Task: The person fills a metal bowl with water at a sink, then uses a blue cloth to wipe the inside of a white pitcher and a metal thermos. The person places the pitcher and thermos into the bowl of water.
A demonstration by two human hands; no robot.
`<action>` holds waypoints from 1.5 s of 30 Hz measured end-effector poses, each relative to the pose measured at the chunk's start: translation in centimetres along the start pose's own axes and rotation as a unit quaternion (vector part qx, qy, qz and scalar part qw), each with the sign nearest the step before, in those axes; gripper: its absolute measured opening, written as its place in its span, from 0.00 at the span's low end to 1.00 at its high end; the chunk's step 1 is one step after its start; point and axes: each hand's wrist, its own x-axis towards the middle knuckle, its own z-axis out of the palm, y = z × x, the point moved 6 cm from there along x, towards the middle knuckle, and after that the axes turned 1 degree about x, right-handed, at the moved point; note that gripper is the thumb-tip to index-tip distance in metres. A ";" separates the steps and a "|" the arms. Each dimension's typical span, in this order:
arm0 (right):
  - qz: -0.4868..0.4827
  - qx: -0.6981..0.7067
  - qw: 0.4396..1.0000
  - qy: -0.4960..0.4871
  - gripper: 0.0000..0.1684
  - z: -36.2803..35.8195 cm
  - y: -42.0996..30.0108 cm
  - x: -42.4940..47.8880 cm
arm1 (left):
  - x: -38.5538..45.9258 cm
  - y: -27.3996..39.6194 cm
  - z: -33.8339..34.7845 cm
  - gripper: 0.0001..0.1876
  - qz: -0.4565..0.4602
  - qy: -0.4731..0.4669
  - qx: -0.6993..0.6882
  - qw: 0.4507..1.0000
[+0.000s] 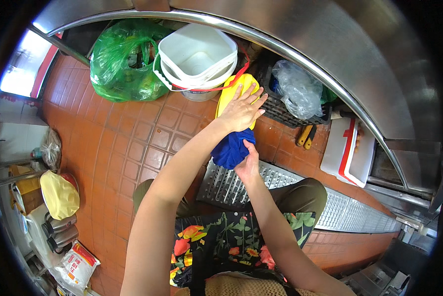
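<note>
My left hand, fingers spread, lies flat on a smooth yellow item; its exact kind is partly hidden under the palm. Just below, my right hand grips the side of a bunched blue cloth, its thumb on top. The cloth touches the lower end of the yellow item. Both are held above the tiled floor and a perforated metal drain cover. Stacked white plastic buckets, with a red handle over them, stand beside the yellow item's upper left.
A green plastic bag sits left of the buckets. Under the steel counter edge stands a black crate holding a clear plastic bag. Yellow-handled tools lie by a white bin. Steel kettles are at left.
</note>
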 end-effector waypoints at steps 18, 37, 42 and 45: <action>-0.026 0.007 0.999 0.024 0.21 -1.4 0.3 1.1 | 0.2 -0.9 0.5 0.29 -0.023 0.019 0.096 0.995; -0.010 0.006 1.000 0.020 0.22 -1.6 0.2 1.6 | 0.1 -0.4 -0.9 0.31 -0.034 0.043 0.109 0.993; -0.005 -0.021 1.000 0.001 0.25 -0.6 -0.2 -0.8 | -0.1 0.0 -2.6 0.32 -0.112 0.079 0.044 0.990; 0.012 -0.044 0.999 -0.014 0.26 1.2 -0.2 -3.0 | -1.5 -0.7 -7.0 0.34 -0.218 0.171 -0.104 0.955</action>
